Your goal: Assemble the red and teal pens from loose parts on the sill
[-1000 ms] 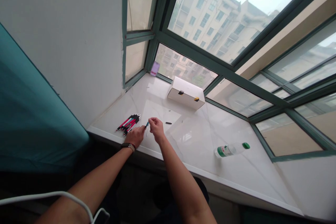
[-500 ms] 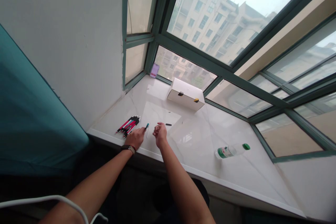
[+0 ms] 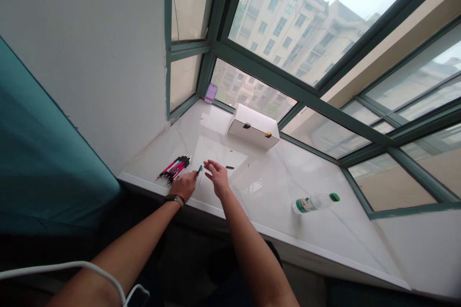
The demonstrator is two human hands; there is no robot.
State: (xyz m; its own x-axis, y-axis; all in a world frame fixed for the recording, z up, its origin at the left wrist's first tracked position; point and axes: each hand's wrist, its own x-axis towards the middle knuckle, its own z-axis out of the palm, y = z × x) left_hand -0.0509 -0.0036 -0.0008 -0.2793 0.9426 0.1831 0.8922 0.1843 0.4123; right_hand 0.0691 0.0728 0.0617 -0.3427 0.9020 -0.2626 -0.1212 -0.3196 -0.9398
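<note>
My left hand [image 3: 183,186], with a band on its wrist, is closed around a pen part [image 3: 199,170] that has a teal end and a dark body. Just to its right, my right hand [image 3: 216,176] is raised with its fingers stretched and apart, the tips near the teal end. I see nothing held in it. A thin pale rod, perhaps a refill [image 3: 201,178], lies between the hands. Beyond the left hand is a pile of red, black and teal pens [image 3: 175,167]. A short black piece [image 3: 229,168] lies to the right of my right hand.
A white box [image 3: 253,128] with two dark-and-yellow tabs stands by the window. A clear bottle with a green cap [image 3: 312,203] lies or stands at the right. Small dark bits [image 3: 231,150] lie on the white counter [image 3: 266,201]. A white cable [image 3: 86,265] crosses below.
My right hand has opened from a closed fist, its fingers now stretched toward the teal end. My left hand keeps its hold. The view has shifted slightly.
</note>
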